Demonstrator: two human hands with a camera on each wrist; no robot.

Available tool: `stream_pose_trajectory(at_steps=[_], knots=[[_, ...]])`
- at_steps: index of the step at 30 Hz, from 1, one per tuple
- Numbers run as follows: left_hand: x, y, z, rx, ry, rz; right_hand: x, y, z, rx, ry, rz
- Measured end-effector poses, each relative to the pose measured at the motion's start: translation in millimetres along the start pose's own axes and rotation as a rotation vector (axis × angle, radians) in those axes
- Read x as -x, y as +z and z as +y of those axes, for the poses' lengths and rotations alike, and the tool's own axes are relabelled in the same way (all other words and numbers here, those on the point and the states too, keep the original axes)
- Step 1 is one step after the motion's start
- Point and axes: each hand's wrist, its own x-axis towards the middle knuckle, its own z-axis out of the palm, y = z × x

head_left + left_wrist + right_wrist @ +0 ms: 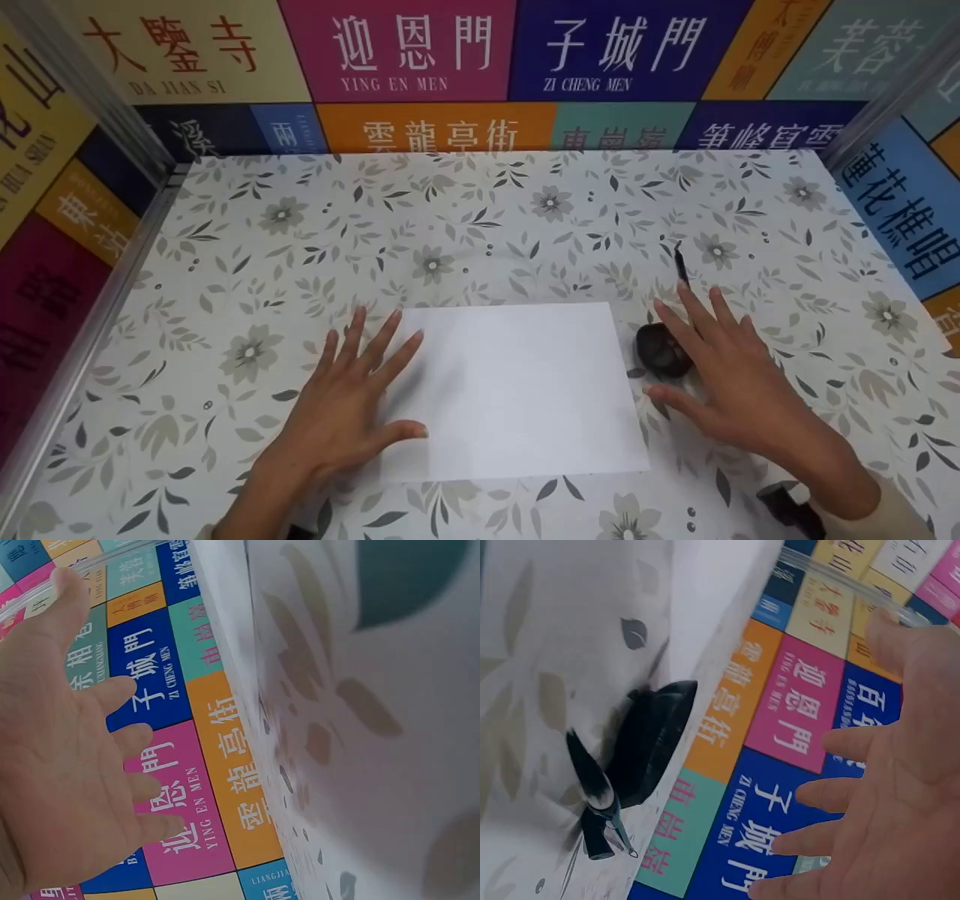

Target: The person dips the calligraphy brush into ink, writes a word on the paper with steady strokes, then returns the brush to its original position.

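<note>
A white sheet of paper [525, 390] lies flat on the flower-patterned tablecloth. My left hand [345, 397] is spread at its left side, the thumb and index finger overlapping that edge in the head view. To the right of the sheet sits a small black ink dish [660, 351], with a dark-tipped writing brush [592, 772] propped against it. My right hand [735, 375] is over the dish's right side, fingers spread, and hides most of the brush in the head view. Both palms, left [67, 742] and right [900, 780], hold nothing.
Colourful panels with Chinese lettering [412, 49] wall in the back and both sides of the table. Clear strips [892, 97] run along the corners. The tablecloth [555, 255] stretches behind the paper to the back wall. A black wrist-worn device [791, 510] shows by the right wrist.
</note>
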Motion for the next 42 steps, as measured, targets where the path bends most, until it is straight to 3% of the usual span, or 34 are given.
stream_pose_trajectory(at_steps=[6,12,16,22,28,42], knots=[[-1.0,0.4,7.1,0.121,-0.023,-0.111,-1,-12,17,-0.190,0.120,0.060],[3.9,3.2,13.8,0.240,-0.068,-0.211,-7,-18,38,-0.237,0.216,0.128],[8.8,5.4,18.4,0.257,-0.005,-0.217,-19,-14,52,-0.246,0.304,0.108],[7.9,8.8,27.4,0.243,0.116,-0.231,-34,-2,77,-0.246,0.425,-0.009],[8.9,10.9,32.5,0.263,0.119,-0.302,-38,11,90,-0.282,0.475,-0.079],[7.8,14.0,35.9,0.298,0.052,-0.381,-43,19,89,-0.291,0.505,-0.080]])
